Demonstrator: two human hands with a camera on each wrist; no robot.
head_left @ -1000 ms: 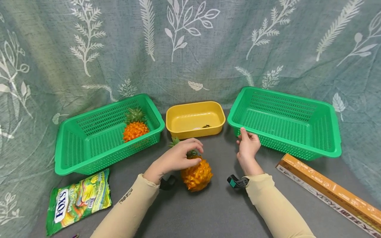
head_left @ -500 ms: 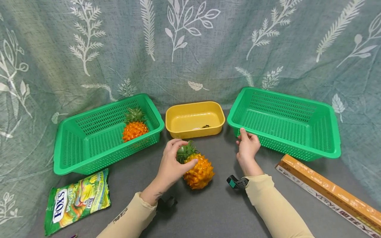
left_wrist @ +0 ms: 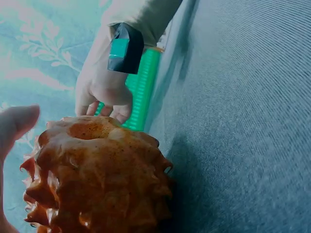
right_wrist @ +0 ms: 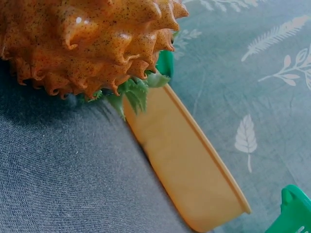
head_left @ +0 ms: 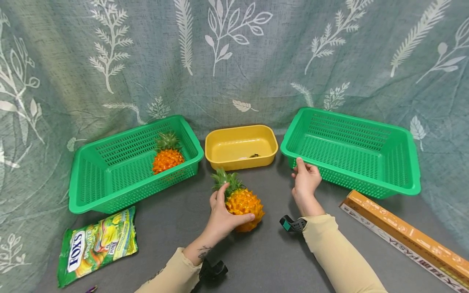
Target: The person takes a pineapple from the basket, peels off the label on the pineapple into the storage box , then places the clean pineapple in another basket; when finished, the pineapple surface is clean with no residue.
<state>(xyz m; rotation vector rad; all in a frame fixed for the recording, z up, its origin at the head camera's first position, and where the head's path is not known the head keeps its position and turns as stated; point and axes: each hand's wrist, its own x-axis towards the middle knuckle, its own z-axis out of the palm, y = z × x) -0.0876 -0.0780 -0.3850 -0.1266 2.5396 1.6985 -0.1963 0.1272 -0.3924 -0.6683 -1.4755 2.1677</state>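
Note:
An orange, spiky pineapple point(head_left: 246, 201) with a green leafy crown lies on the grey cloth in the middle of the head view. Around its left side is my left hand point(head_left: 221, 213), fingers by the base of the crown and thumb across the near side. The left wrist view shows the round end of the pineapple point(left_wrist: 104, 179), with a spread digit standing apart from its spikes. My right hand point(head_left: 306, 183) stays at the near left corner of the right green basket point(head_left: 344, 167), thumb right at the rim, fingers loosely curled.
A left green basket point(head_left: 128, 191) contains another pineapple point(head_left: 167, 159). Between the baskets stands a yellow tub point(head_left: 239, 165) with something small and dark inside. A candy bag point(head_left: 97, 246) lies at left, a long orange box point(head_left: 406, 240) at right. A patterned curtain hangs behind.
My left hand has shifted from over the pineapple's top to its left and near side, uncovering the crown. The pineapple has turned slightly. My right hand has stayed in place.

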